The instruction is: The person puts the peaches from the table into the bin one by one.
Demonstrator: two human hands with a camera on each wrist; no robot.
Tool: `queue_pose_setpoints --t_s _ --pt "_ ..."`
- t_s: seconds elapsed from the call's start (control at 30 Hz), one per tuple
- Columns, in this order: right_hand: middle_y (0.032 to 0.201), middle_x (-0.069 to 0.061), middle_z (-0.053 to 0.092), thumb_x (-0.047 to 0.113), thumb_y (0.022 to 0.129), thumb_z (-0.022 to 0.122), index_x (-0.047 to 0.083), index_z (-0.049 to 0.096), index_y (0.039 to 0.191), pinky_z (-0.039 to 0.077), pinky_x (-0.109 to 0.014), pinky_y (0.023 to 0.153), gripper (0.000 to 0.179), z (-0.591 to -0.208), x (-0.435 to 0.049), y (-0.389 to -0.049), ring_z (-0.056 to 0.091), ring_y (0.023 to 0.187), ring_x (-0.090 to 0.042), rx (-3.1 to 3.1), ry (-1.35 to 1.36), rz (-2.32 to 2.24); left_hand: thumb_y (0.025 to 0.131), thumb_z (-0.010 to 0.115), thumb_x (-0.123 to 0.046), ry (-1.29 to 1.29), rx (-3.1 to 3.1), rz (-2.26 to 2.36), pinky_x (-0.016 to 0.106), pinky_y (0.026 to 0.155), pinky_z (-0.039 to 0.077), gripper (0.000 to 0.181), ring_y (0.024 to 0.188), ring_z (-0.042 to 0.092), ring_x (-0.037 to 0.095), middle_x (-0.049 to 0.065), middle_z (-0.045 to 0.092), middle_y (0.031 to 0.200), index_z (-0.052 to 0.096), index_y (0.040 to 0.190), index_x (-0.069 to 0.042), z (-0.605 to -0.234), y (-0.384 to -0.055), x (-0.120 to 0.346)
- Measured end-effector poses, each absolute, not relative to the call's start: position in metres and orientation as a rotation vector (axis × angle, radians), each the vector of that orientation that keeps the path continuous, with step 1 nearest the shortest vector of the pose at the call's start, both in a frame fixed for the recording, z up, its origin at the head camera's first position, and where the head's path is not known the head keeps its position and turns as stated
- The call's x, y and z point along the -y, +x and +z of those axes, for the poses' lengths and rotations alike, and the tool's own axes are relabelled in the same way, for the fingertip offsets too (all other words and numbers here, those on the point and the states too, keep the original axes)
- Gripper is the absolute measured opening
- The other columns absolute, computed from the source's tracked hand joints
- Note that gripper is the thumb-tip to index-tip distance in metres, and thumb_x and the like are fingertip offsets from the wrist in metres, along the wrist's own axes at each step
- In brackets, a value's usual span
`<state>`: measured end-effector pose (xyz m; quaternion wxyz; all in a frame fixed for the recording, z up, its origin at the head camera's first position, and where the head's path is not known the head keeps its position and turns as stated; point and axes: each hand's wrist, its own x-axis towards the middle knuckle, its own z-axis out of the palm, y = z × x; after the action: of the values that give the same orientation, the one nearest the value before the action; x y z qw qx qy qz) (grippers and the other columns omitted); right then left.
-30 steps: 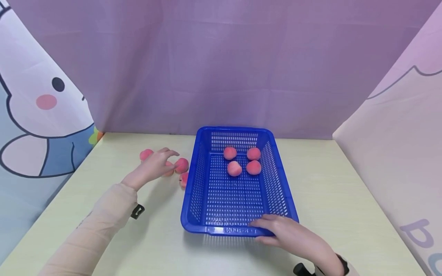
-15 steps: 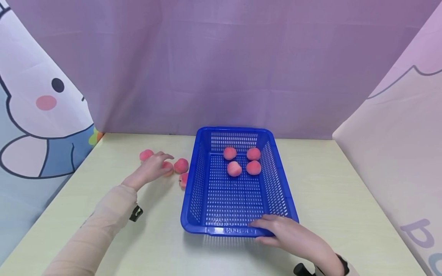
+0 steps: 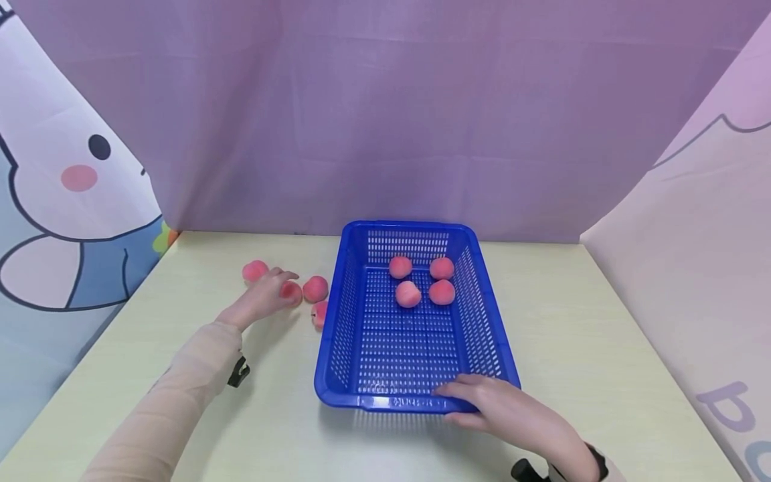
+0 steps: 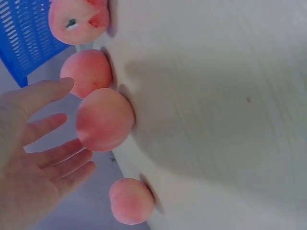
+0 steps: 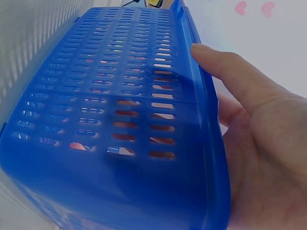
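Observation:
My left hand point(image 3: 265, 294) reaches over a pink-red peach point(image 3: 292, 293) lying on the table left of the basket. In the left wrist view the fingers of that hand point(image 4: 43, 143) are spread and loosely bent, fingertips right at the near side of this peach point(image 4: 105, 120). Close by lie three more peaches: one behind the hand point(image 3: 255, 270), one to its right point(image 3: 316, 289), and one against the basket wall point(image 3: 319, 314). My right hand point(image 3: 500, 408) grips the front rim of a blue plastic basket point(image 3: 376, 403), fingers inside and thumb outside.
Several peaches point(image 3: 408, 294) sit toward the far end of the basket's perforated floor. The pale table point(image 3: 572, 321) meets a purple cloth backdrop point(image 3: 409, 120) behind, with printed cloth panels point(image 3: 693, 281) at the sides.
My left hand has drawn back slightly leftward and lower, from between two peaches to over the middle-left one. The right hand and the basket have stayed in place.

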<state>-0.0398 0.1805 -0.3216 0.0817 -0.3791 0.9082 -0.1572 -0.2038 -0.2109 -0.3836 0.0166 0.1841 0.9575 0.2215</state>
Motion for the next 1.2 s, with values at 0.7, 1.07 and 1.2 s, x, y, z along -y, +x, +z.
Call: queue_pose_setpoints --t_s 0.7,1.07,1.2 --pt "0.102 0.004 0.062 0.036 0.089 0.049 0.016 0.061 0.109 0.049 -0.033 0.077 0.031 -0.321 -0.181 -0.04 0.059 0.094 -0.016 -2.726 -1.172 -0.482 0.075 0.065 -0.011 0.455 -2.912 0.715 0.046 0.084 0.041 0.048 0.092 0.048 0.033 0.024 0.051 0.102 0.049 0.117 0.009 -0.4 -0.214 0.213" --pt "0.102 0.003 0.062 0.035 0.088 0.05 0.016 0.061 0.109 0.049 -0.034 0.078 0.03 -0.321 -0.18 -0.04 0.059 0.094 -0.017 -2.726 -1.167 -0.479 0.075 0.063 -0.009 0.5 -2.927 0.687 0.045 0.083 0.042 0.046 0.089 0.05 0.032 0.025 0.053 0.1 0.05 0.115 0.011 -0.401 -0.215 0.213" --pt "0.103 0.004 0.062 0.036 0.088 0.05 0.016 0.061 0.11 0.048 -0.035 0.079 0.031 -0.321 -0.18 -0.04 0.058 0.096 -0.018 -2.721 -1.148 -0.474 0.076 0.064 -0.01 0.493 -2.923 0.688 0.046 0.084 0.041 0.046 0.09 0.05 0.033 0.024 0.054 0.1 0.05 0.115 0.011 -0.401 -0.215 0.212"
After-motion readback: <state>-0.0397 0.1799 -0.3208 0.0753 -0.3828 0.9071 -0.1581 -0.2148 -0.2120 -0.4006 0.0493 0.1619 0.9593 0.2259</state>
